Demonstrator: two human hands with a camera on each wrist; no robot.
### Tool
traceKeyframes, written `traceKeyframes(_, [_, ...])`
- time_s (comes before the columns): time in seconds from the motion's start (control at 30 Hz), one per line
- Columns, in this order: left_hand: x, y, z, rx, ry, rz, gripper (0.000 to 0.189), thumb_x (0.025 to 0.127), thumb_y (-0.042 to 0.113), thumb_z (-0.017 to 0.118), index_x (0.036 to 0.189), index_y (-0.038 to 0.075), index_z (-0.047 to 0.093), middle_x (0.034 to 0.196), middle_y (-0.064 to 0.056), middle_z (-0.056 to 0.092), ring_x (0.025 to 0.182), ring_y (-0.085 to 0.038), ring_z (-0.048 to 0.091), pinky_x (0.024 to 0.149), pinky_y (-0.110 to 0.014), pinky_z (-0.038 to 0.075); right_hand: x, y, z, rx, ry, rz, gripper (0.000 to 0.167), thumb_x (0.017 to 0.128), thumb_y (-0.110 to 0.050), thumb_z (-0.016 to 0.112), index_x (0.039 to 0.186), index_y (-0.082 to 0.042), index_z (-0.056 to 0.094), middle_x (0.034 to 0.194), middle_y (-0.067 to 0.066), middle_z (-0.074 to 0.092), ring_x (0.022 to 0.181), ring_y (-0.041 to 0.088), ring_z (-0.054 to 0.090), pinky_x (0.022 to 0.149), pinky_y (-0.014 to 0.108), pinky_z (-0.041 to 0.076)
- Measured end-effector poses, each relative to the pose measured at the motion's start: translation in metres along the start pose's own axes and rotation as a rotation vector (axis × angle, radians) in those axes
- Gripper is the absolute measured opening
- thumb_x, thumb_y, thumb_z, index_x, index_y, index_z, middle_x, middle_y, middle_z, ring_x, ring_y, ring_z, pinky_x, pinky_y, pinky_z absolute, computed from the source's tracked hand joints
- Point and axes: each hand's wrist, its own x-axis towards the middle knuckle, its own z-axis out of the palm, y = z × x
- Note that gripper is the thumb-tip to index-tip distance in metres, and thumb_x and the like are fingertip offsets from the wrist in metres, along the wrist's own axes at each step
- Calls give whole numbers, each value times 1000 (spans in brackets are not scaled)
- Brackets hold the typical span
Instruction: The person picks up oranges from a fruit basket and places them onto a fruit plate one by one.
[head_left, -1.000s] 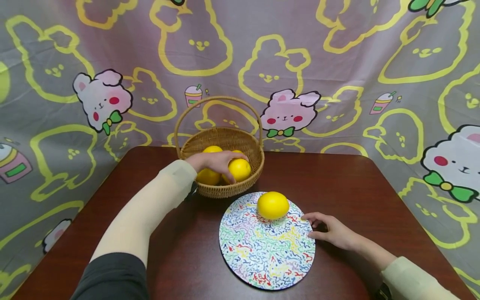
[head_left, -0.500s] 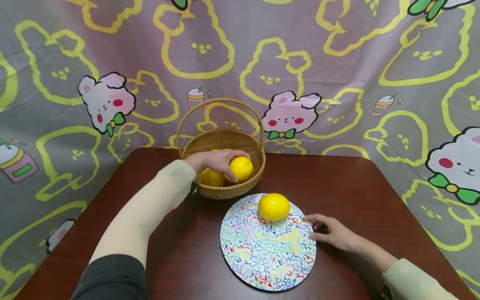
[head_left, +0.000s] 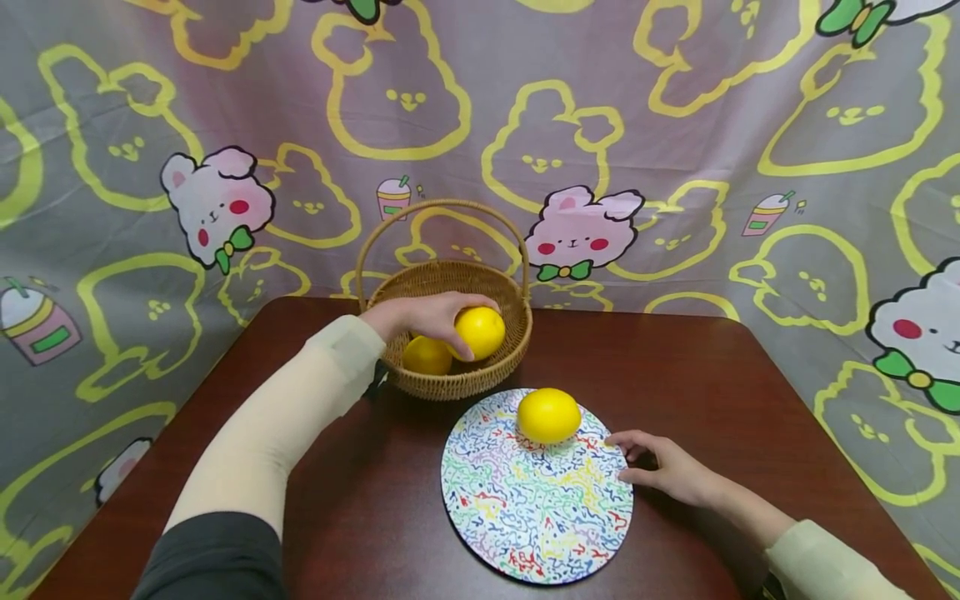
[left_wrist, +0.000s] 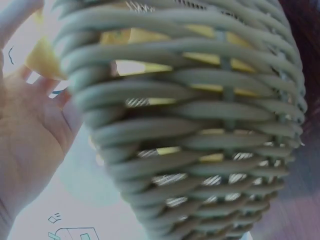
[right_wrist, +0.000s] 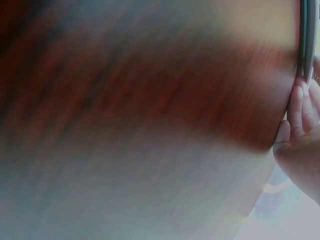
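Observation:
In the head view my left hand (head_left: 435, 317) reaches over the side of a wicker basket (head_left: 442, 385) and grips a yellow lemon (head_left: 482, 332) between thumb and fingers. Another lemon (head_left: 426, 357) lies in the basket below the hand, with more yellow showing behind it. A further lemon (head_left: 549, 416) rests on its side near the far edge of a round, multicoloured squiggle-patterned board (head_left: 536, 500). My right hand (head_left: 671, 469) touches the board's right rim with loosely bent fingers. In the left wrist view the basket's weave (left_wrist: 190, 110) hides much of the fruit.
Everything stands on a dark reddish-brown table (head_left: 637, 358). A tall looped handle (head_left: 442, 202) arches over the basket. Behind the table hangs a cloth (head_left: 675, 92) printed with cartoon rabbits.
My left hand has raised the gripped lemon slightly inside the basket. The right hand stays at the board's rim, and the lemon on the board keeps its place.

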Motion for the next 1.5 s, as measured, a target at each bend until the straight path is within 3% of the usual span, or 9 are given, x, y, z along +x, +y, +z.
traceKeyframes(0.6, [-15,11,-13,-28,14,92,82,72,27,83,142,19,42,126,-3,52,106,-24,50,90,-42,42,-1,0,0,5,-3,3,44,89,-20,71,129,-8,58,107,2,59,91,18,52,80,25,47])
traceKeyframes(1.07, [-32,25,-10,-38,67,150,82,72,34,84,142,21,43,123,0,54,104,-22,51,88,-41,43,0,-1,0,2,0,11,44,89,-21,72,128,-7,58,109,2,60,91,18,52,80,24,47])
traceKeyframes(1.5, [-50,39,0,-76,58,228,80,72,34,84,141,21,45,120,3,55,102,-19,53,86,-40,46,-1,0,-1,-11,3,-17,44,89,-20,72,128,-6,58,110,2,60,91,17,53,80,24,47])
